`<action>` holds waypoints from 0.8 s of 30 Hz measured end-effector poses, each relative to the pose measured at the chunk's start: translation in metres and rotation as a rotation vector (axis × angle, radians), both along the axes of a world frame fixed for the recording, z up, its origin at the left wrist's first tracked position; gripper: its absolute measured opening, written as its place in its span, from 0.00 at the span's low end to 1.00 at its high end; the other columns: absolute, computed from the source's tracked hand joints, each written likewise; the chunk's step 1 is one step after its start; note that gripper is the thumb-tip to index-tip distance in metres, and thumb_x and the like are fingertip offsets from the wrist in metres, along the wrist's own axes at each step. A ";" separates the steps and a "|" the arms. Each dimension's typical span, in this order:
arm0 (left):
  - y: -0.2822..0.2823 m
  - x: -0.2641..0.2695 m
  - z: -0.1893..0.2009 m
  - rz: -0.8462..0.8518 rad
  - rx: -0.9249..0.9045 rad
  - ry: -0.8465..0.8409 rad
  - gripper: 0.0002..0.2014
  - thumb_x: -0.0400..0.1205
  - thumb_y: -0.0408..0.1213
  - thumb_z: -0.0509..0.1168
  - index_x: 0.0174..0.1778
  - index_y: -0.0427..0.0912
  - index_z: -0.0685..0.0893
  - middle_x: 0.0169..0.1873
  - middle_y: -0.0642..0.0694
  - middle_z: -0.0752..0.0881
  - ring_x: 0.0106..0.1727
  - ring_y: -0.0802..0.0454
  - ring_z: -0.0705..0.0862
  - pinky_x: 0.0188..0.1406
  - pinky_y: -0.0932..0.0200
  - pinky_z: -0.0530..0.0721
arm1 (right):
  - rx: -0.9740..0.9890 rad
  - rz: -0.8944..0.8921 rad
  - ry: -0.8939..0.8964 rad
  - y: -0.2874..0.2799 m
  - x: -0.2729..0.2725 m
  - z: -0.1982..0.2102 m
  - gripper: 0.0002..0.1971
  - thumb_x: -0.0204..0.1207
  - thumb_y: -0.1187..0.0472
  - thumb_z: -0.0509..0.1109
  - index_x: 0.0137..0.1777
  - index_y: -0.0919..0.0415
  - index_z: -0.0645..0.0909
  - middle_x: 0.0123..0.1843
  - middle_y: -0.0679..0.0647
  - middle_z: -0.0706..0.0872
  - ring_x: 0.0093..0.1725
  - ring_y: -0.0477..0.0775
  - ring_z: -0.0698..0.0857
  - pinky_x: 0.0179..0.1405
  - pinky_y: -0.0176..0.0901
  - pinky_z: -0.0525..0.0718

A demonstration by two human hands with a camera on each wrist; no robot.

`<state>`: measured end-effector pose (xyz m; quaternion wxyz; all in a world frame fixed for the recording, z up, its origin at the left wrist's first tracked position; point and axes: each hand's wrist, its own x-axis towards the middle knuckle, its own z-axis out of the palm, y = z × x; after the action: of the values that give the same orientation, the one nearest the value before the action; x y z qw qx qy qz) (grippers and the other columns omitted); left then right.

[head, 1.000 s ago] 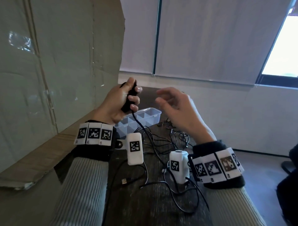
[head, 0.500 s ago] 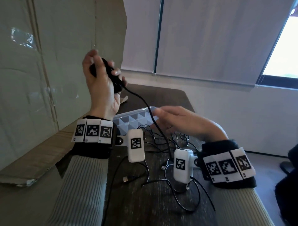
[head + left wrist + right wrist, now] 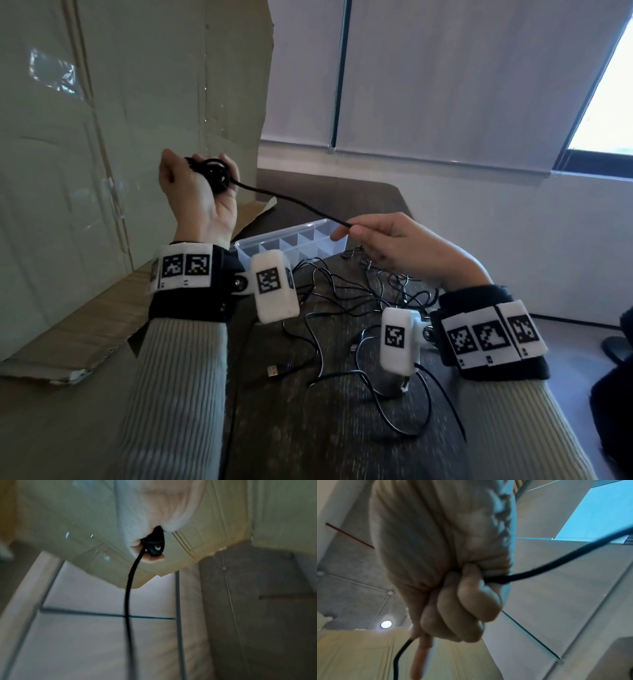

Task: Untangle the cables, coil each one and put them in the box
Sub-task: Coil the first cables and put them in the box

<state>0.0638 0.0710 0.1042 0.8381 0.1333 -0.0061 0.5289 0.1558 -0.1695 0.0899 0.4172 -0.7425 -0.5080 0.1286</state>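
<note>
My left hand (image 3: pixel 202 192) is raised at the left and grips a small coil of thick black cable (image 3: pixel 215 173), seen as dark loops (image 3: pixel 154 546) in the left wrist view. From the coil the black cable (image 3: pixel 291 200) runs taut down to my right hand (image 3: pixel 387 240), which holds it between curled fingers (image 3: pixel 471 601) over the clear plastic box (image 3: pixel 274 245). The box has several compartments and looks empty. A tangle of thin black cables (image 3: pixel 342 294) lies on the dark table (image 3: pixel 308 428) under my right hand.
A tall cardboard sheet (image 3: pixel 120 137) stands close on the left, right behind my left hand. A loose USB plug (image 3: pixel 274 370) lies on the table between my forearms. The wall and window blinds (image 3: pixel 445 85) are beyond the table's far edge.
My left hand rose up and to the left with the coil. My right hand, open a second ago, reached in and took hold of the cable, which is now stretched between both hands.
</note>
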 end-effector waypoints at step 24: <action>-0.084 0.007 -0.004 -0.353 1.507 0.709 0.17 0.80 0.32 0.67 0.65 0.34 0.80 0.36 0.44 0.90 0.21 0.56 0.79 0.18 0.67 0.74 | 0.712 -0.338 -0.036 -0.009 0.018 0.011 0.05 0.78 0.62 0.73 0.49 0.55 0.90 0.39 0.40 0.91 0.42 0.36 0.87 0.48 0.32 0.83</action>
<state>0.0712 -0.0129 0.0998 0.5480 0.8106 -0.1145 0.1719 0.1740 -0.1785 0.1012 0.6548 -0.6267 -0.3988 -0.1392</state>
